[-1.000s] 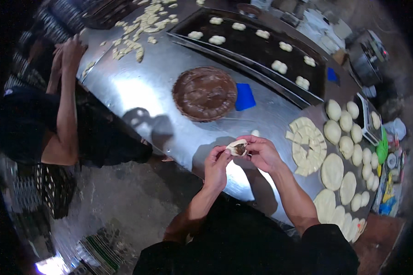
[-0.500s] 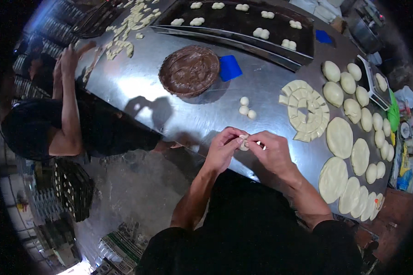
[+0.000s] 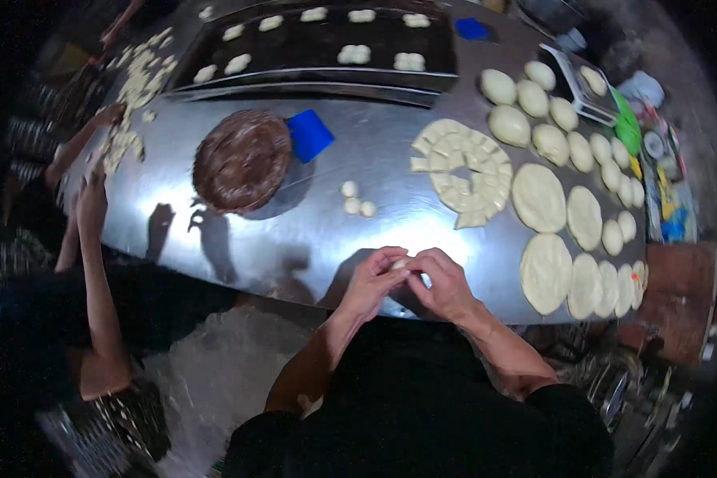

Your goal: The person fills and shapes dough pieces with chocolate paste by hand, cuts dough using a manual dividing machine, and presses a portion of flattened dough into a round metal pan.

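Dough piece (image 3: 401, 263) between left hand (image 3: 367, 284) and right hand (image 3: 444, 288), over metal table (image 3: 319, 239)

Tabletop (image 3: 311, 223) open left of left hand (image 3: 366, 287); dough balls (image 3: 352, 205) block straight ahead.

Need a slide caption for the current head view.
Left hand and right hand hold a small dough piece at a metal table, brown paste and a tray of dough clusters beyond.

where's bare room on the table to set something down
One bare patch on the table lies between the blue scraper, dark tray, ring of cut dough and three small dough balls. A partly shadowed one separates the brown bowl from the left hand. The right end is crowded with larger dough balls and flattened rounds.
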Available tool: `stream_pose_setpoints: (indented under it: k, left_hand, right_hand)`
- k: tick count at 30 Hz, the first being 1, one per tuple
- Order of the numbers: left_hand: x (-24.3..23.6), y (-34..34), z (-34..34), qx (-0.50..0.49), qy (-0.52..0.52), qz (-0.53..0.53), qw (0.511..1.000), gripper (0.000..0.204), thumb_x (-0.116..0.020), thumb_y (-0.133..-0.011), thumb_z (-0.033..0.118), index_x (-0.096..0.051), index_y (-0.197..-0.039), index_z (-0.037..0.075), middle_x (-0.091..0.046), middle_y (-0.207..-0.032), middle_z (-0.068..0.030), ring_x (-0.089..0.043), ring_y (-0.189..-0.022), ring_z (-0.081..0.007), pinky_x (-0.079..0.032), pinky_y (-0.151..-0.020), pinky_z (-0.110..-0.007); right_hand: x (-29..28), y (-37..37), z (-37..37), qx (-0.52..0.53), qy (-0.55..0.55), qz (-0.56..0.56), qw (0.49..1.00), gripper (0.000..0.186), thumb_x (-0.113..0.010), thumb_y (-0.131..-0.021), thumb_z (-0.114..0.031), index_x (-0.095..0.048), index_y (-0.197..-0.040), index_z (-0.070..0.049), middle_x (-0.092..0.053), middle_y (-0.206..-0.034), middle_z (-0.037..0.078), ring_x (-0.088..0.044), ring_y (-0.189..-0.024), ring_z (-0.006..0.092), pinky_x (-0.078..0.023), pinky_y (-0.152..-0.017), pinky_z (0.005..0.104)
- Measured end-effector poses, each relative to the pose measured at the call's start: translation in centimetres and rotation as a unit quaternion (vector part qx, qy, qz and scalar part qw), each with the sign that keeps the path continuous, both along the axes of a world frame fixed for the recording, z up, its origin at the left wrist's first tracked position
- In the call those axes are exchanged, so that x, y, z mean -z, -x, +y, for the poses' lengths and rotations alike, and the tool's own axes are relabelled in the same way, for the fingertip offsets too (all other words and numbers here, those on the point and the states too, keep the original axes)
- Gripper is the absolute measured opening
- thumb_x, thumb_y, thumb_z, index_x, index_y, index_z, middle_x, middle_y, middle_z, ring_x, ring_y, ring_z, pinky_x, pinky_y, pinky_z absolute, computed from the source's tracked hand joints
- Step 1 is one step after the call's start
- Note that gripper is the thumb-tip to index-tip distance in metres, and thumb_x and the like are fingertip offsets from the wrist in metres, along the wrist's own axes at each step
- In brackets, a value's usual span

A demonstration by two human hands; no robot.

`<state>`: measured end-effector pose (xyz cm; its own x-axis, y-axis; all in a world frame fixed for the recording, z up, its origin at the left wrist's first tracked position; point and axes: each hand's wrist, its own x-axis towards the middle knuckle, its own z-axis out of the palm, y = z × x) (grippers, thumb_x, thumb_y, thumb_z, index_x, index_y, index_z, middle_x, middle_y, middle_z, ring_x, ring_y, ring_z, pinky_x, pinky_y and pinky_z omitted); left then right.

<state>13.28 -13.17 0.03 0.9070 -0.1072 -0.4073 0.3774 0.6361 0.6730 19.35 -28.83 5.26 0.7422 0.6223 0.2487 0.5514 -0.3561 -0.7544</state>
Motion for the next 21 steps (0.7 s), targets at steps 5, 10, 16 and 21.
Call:
stream_pose_setpoints:
  k: [5, 10, 16, 21]
  left_hand:
    - [1.7, -8.5, -5.5, 0.136, -0.437, -0.123, 0.881, 0.052, -0.069, -0.084, 0.024, -0.052, -0.129, 0.004, -0.061, -0.118, -0.0191, -0.061, -0.106, -0.0280, -0.050, -0.083, -0.036]
    - [5.2, -17.5, -5.7, 0.072, -0.754, -0.104, 0.645, 0.034, -0.063, -0.083, 0.028, -0.061, -0.105, 0.001, -0.061, -0.100, -0.0205, -0.061, -0.093, -0.0370, -0.048, -0.081, -0.048]
    - [5.3, -18.6, -7.6, 0.027, -0.710, -0.107, 0.695, 0.026, -0.061, -0.081, 0.017, -0.057, -0.101, 0.000, -0.061, -0.100, -0.0211, -0.060, -0.094, -0.0349, -0.046, -0.082, -0.046]
    - [1.5, -13.3, -5.5, -0.124, -0.514, -0.113, 0.841, 0.027, -0.063, -0.078, 0.007, -0.057, -0.103, 0.001, -0.061, -0.093, -0.0165, -0.059, -0.088, -0.0314, -0.047, -0.076, -0.041]
  right_hand:
    - [6.9, 0.4, -10.4, 0.206, 0.134, -0.087, 0.965, 0.022, -0.062, -0.075, 0.004, -0.059, -0.096, -0.003, -0.060, -0.093, 0.015, -0.059, -0.088, 0.0339, -0.049, -0.074, 0.0413]
    - [8.7, 5.8, -13.4, 0.186, 0.216, -0.102, 0.953, 0.019, -0.061, -0.074, 0.000, -0.063, -0.092, -0.005, -0.060, -0.095, 0.012, -0.056, -0.091, 0.0330, -0.047, -0.079, 0.0440]
    - [8.1, 2.3, -10.3, 0.179, 0.091, -0.120, 0.972, 0.016, -0.062, -0.073, 0.002, -0.063, -0.088, -0.006, -0.059, -0.089, 0.009, -0.056, -0.086, 0.0292, -0.045, -0.075, 0.0421]
    - [12.5, 0.6, -17.9, 0.150, 0.202, -0.164, 0.954, 0.015, -0.067, -0.075, -0.005, -0.063, -0.089, -0.006, -0.059, -0.087, 0.010, -0.054, -0.083, 0.0300, -0.042, -0.072, 0.0422]
